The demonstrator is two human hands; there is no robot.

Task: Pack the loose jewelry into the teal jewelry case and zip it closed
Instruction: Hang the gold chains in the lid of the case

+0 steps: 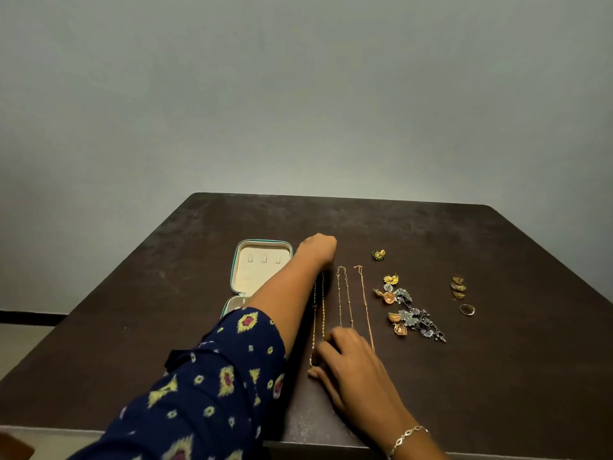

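Head view: your left hand (pixel 316 249) is curled knuckles-up over the far end of the yellow chain (pixel 322 307). Its fingertips are hidden, so I cannot tell whether it has pinched the chain. Your right hand (pixel 348 358) lies loose at the chain's near end, fingertips touching the links without a closed pinch. The chain runs straight along the bench (pixel 464 376) between your two hands.

The teal jewelry case (pixel 265 241) lies open just beside your left hand, on its outer side. Two more thin chains (pixel 345 293) lie just beyond your right hand's fingers.

Expect the chain to be very light, limp and slippery, and likely to knot if bunched. Take it by pinching both ends, or the clasp, then lift it taut and lower it in coils. Keep it off the neighbouring chains.
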